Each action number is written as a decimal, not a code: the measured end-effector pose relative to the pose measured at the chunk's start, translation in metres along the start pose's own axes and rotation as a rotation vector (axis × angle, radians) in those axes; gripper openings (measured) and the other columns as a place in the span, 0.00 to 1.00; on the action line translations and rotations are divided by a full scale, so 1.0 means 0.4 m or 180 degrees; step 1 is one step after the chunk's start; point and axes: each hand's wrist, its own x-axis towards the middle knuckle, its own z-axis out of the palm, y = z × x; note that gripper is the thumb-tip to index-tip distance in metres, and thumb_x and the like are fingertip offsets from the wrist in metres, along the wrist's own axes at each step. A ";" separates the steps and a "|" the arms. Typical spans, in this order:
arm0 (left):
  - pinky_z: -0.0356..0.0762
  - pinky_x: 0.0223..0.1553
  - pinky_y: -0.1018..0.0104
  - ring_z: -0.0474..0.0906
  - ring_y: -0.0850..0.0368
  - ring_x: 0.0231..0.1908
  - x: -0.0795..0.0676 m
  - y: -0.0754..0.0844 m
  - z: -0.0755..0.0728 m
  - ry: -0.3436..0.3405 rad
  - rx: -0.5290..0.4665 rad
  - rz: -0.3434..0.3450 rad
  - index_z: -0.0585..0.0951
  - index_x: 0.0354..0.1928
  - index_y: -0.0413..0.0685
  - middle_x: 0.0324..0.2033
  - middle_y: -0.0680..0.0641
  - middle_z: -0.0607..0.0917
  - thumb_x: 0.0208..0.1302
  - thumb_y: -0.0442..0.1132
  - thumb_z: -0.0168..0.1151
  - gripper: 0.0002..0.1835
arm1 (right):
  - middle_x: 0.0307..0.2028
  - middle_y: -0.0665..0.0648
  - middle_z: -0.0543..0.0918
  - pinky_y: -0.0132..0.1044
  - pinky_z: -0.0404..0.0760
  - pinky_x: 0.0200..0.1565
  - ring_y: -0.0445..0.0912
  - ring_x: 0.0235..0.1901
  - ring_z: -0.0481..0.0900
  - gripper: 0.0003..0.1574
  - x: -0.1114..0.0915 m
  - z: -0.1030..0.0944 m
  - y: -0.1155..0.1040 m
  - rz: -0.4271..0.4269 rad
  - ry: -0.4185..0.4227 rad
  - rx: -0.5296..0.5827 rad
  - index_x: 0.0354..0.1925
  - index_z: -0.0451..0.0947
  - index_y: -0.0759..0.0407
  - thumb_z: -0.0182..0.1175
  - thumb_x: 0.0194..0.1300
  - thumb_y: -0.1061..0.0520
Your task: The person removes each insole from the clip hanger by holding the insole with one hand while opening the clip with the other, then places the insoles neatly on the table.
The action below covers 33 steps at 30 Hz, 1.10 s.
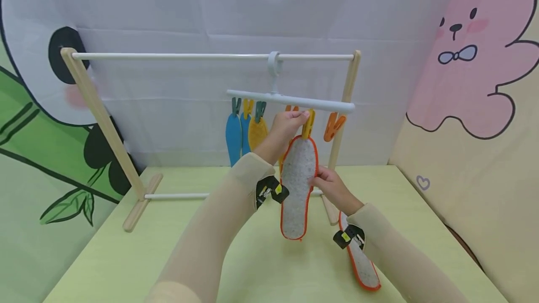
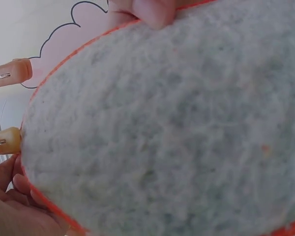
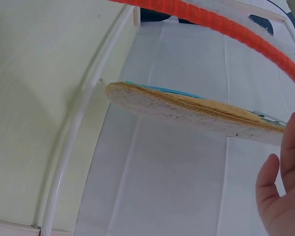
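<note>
A grey felt insole with red edging (image 1: 299, 186) hangs upright below a yellow clothespin (image 1: 309, 124) on the pale hanger (image 1: 311, 102). My left hand (image 1: 283, 131) pinches this clothespin at the insole's top end; the left wrist view shows the clothespin (image 2: 9, 140) meeting the red edge. Lower down, my right hand (image 1: 334, 190) holds the insole's right edge, thumb on the grey face. A matching grey insole (image 1: 361, 265) lies on the table, partly covered by my right forearm. Just right of the yellow clothespin hang orange clothespins (image 1: 334, 126).
Blue insoles (image 1: 233, 137) and a yellow insole (image 1: 257, 133) hang from clothespins on the hanger's left half. The hanger hooks over the white top rail (image 1: 177, 56) of a wooden-legged rack. A lower white bar (image 1: 177, 196) runs just above the table (image 1: 105, 261). Printed cloth walls enclose the sides.
</note>
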 end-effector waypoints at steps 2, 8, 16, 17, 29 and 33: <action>0.56 0.66 0.52 0.66 0.50 0.62 0.000 -0.003 0.001 -0.0006 -0.0010 -0.0009 0.81 0.51 0.36 0.54 0.44 0.80 0.69 0.43 0.58 0.18 | 0.32 0.52 0.77 0.32 0.76 0.41 0.38 0.33 0.77 0.16 -0.003 0.000 0.000 -0.0020 -0.0001 -0.0009 0.45 0.67 0.85 0.45 0.63 0.70; 0.55 0.66 0.51 0.66 0.50 0.61 -0.001 -0.006 0.003 -0.0017 -0.0013 0.0001 0.81 0.51 0.35 0.53 0.44 0.80 0.69 0.43 0.57 0.18 | 0.32 0.52 0.77 0.32 0.76 0.40 0.38 0.33 0.76 0.16 -0.008 -0.002 0.000 -0.0051 0.0006 -0.0049 0.45 0.67 0.84 0.44 0.64 0.70; 0.56 0.66 0.52 0.67 0.52 0.56 0.001 -0.007 0.005 -0.0062 -0.0010 0.0062 0.81 0.51 0.35 0.51 0.44 0.80 0.70 0.42 0.56 0.18 | 0.33 0.53 0.78 0.32 0.76 0.41 0.38 0.34 0.77 0.16 -0.012 -0.009 0.002 -0.0045 0.0009 -0.0042 0.46 0.67 0.84 0.45 0.64 0.70; 0.55 0.66 0.52 0.67 0.52 0.57 0.001 -0.008 0.005 -0.0062 -0.0001 0.0062 0.80 0.52 0.35 0.52 0.44 0.79 0.70 0.42 0.56 0.18 | 0.33 0.53 0.78 0.32 0.76 0.41 0.38 0.34 0.77 0.16 -0.013 -0.010 0.002 -0.0041 0.0010 -0.0044 0.46 0.67 0.84 0.45 0.64 0.70; 0.56 0.66 0.52 0.65 0.50 0.63 0.004 -0.011 -0.001 -0.0091 0.0066 0.0131 0.80 0.53 0.34 0.57 0.43 0.77 0.71 0.42 0.56 0.18 | 0.33 0.55 0.78 0.32 0.77 0.39 0.37 0.33 0.77 0.13 -0.019 -0.012 0.003 -0.0153 -0.0012 -0.0148 0.44 0.67 0.84 0.46 0.64 0.71; 0.55 0.66 0.53 0.65 0.50 0.61 0.006 -0.005 0.004 -0.0037 0.0021 0.0102 0.79 0.53 0.34 0.57 0.43 0.78 0.70 0.41 0.57 0.18 | 0.33 0.58 0.79 0.32 0.78 0.39 0.37 0.32 0.76 0.12 -0.025 -0.017 0.002 -0.0107 0.0040 -0.0268 0.43 0.69 0.82 0.48 0.65 0.71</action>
